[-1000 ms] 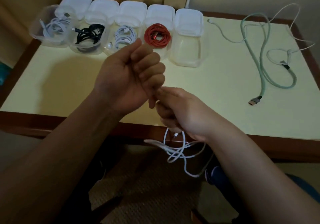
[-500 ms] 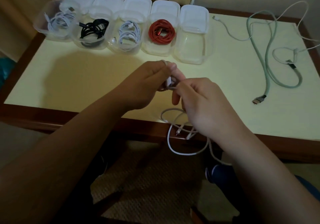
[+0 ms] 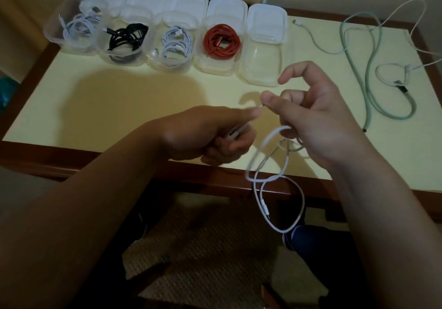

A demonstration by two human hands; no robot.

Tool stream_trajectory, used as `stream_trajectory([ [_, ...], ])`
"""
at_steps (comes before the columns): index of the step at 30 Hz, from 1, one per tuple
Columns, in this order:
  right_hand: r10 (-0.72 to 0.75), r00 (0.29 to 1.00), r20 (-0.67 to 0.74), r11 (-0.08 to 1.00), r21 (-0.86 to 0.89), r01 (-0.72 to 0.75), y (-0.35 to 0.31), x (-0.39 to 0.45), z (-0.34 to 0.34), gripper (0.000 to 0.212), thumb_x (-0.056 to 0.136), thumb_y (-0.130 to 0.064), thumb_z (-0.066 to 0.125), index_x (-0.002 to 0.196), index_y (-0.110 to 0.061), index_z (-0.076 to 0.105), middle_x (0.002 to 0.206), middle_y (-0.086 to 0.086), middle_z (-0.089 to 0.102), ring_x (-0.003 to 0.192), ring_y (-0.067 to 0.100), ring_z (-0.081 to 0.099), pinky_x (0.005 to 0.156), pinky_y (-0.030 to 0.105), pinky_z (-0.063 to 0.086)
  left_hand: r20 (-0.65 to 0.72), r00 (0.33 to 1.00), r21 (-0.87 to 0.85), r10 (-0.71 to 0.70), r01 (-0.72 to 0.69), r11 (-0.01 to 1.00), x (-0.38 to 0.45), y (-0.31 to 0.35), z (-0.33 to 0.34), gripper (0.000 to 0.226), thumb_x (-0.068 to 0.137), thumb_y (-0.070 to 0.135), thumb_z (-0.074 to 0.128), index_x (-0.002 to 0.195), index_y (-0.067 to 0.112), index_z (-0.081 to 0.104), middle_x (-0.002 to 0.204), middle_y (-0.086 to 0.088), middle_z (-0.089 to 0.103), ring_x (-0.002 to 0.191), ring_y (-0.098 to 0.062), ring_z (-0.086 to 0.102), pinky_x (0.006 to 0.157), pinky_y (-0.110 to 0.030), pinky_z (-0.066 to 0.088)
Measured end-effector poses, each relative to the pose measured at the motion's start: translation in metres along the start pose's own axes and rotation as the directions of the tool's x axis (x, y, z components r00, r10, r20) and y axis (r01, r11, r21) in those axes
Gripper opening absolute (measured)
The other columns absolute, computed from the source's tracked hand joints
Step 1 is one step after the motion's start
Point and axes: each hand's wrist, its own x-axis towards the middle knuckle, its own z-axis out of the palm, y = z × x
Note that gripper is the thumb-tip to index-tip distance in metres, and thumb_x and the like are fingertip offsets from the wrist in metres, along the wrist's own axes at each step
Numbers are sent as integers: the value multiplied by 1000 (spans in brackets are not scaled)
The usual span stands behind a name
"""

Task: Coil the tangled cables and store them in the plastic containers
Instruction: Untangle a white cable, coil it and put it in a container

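Fingers [image 3: 270, 99] pinching thin white cable [image 3: 260, 198], smooth loops dangling

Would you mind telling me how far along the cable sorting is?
Four containers hold coiled cables: white, black, white, red. The left hand and right hand are working a white cable, not yet coiled. One empty container waits; tangled cables remain on the table.

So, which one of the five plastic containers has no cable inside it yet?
The container at the right end of the row, next to the one with the red cable. It holds nothing; the other four each hold a coiled cable.
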Motion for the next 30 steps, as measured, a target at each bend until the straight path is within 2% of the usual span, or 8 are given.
stream_trajectory([
  [4, 138, 984, 111, 981, 125, -152, 9, 4, 10, 19, 86, -31, 74, 93, -22, 58, 56, -2, 36, 46, 12, 26, 43, 20, 30, 122, 988, -366, 95, -44, 929, -4, 0, 0, 50, 107, 36, 31, 61, 21, 42, 55, 2, 18, 46, -10, 13, 40, -24, 10],
  [8, 348, 910, 226, 912, 145, -384, 19, 3, 25, 35, 103, -40, 59, 71, -25, 60, 58, -4, 36, 44, 9, 27, 38, 19, 23, 129, 962, -773, 240, -54, 632, 4, -2, -6, 43, 109, 32, 29, 70, 19, 44, 55, 5, 28, 48, -9, 25, 43, -21, 23],
  [11, 413, 884, 220, 894, 88, -440, 23, 3, 38, 38, 110, -36, 51, 76, -20, 51, 57, -4, 36, 44, 9, 26, 41, 21, 20, -16, 964, -921, 264, -117, 371, 14, -6, -2, 33, 106, 21, 38, 84, 6, 59, 61, -1, 47, 56, -14, 47, 54, -23, 43],
  [14, 429, 863, 268, 891, 34, -453, 21, 0, 45, 40, 112, -33, 44, 74, -18, 45, 56, -3, 29, 46, 10, 22, 45, 24, 16, -354, 916, -872, 189, -396, 287, 21, -2, 3, 35, 106, 16, 38, 91, 3, 66, 65, 0, 53, 58, -12, 54, 56, -24, 52],
  [18, 429, 843, 324, 902, -194, -385, 15, -9, 44, 42, 112, -33, 43, 80, -12, 58, 52, -4, 36, 40, 8, 32, 41, 21, 28, -711, 685, -535, 157, -672, 512, 24, -2, -9, 41, 112, 23, 33, 98, 2, 65, 68, -2, 62, 63, -14, 63, 66, -28, 58],
  [21, 316, 893, 319, 875, -462, -145, 8, -17, 41, 41, 111, -36, 45, 85, -16, 70, 52, -5, 46, 42, 7, 39, 47, 21, 34, -753, 582, -94, 306, -556, 826, 22, -11, -32, 47, 113, 23, 27, 99, 2, 67, 74, -4, 70, 75, -17, 68, 78, -33, 58],
  [26, 36, 969, 246, 871, -484, 91, 5, -25, 41, 34, 109, -32, 53, 83, -23, 73, 50, -17, 50, 48, 0, 50, 55, 19, 34, -473, 766, 531, 435, -146, 834, 16, -22, -27, 43, 111, 23, 35, 93, 3, 69, 74, 2, 67, 68, -7, 64, 69, -19, 49],
  [30, -155, 975, 156, 873, -441, 209, 2, -20, 33, 32, 109, -25, 55, 84, -20, 75, 79, -12, 74, 79, 7, 69, 76, 28, 51, -349, 892, 424, 288, -124, 897, 16, -15, -13, 53, 108, 25, 36, 62, 10, 57, 54, -9, 51, 50, -19, 49, 56, -23, 43],
])
